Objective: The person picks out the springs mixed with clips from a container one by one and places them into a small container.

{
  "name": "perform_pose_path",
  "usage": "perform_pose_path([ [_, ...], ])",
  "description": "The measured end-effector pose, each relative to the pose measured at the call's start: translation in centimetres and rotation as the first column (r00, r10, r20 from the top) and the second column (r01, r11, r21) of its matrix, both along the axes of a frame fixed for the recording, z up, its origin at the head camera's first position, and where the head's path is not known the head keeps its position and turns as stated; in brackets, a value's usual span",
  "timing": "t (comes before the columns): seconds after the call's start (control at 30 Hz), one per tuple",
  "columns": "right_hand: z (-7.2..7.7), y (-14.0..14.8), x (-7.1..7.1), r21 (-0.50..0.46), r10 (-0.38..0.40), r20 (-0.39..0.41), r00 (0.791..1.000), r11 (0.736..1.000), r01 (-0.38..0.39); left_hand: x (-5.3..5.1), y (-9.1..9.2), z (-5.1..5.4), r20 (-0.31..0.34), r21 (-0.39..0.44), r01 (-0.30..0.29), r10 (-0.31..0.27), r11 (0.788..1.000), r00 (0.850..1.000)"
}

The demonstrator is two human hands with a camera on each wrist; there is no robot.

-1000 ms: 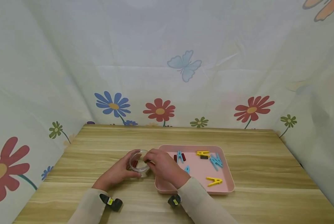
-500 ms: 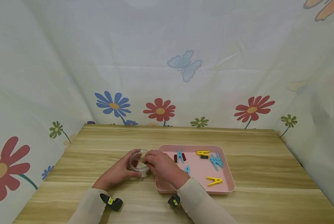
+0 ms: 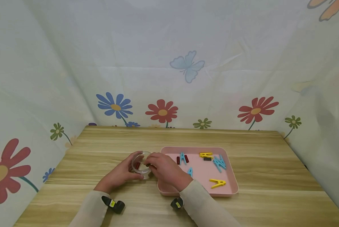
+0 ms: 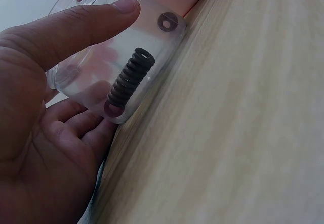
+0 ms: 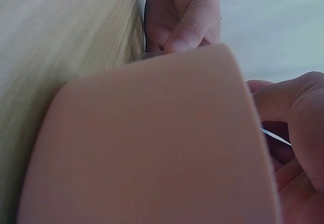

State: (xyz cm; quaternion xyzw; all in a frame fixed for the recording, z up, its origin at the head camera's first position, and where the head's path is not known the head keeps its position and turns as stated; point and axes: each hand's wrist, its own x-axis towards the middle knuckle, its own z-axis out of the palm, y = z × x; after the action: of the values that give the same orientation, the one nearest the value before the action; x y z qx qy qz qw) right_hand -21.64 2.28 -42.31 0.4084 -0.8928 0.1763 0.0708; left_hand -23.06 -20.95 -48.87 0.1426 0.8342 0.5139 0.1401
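Observation:
My left hand (image 3: 121, 173) holds a clear plastic jar (image 3: 141, 172) around its side, left of the pink tray. In the left wrist view, a dark coil spring (image 4: 130, 77) leans inside the jar, with a reddish spring end (image 4: 113, 109) below it and a round spring end (image 4: 167, 22) near the base. The fingers of my right hand (image 3: 166, 167) are at the jar's mouth and pinch a small dark spring (image 3: 148, 165), mostly hidden by them. A dark red spring (image 3: 137, 165) also shows within the jar from above.
The pink tray (image 3: 235, 183) holds blue clothespins (image 3: 219, 163), yellow clothespins (image 3: 217, 183), dark red springs (image 3: 186, 159) and a black spring (image 3: 207, 159). Its wall (image 5: 152, 143) fills much of the right wrist view. Wooden tabletop (image 3: 271, 164) surrounds it; flowered cloth hangs behind.
My right fingers have shifted slightly at the jar's mouth, with less of the dark spring showing now than a second ago. The left hand and jar stay in place.

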Motion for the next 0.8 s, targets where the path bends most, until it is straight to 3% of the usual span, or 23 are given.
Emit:
perform_pose_path([
  [0.8,0.42,0.16,0.08,-0.002,0.007,0.008,1.0,1.0,-0.007,0.24,0.3,0.46,-0.012,-0.008,-0.009,0.009,1.0,1.0],
])
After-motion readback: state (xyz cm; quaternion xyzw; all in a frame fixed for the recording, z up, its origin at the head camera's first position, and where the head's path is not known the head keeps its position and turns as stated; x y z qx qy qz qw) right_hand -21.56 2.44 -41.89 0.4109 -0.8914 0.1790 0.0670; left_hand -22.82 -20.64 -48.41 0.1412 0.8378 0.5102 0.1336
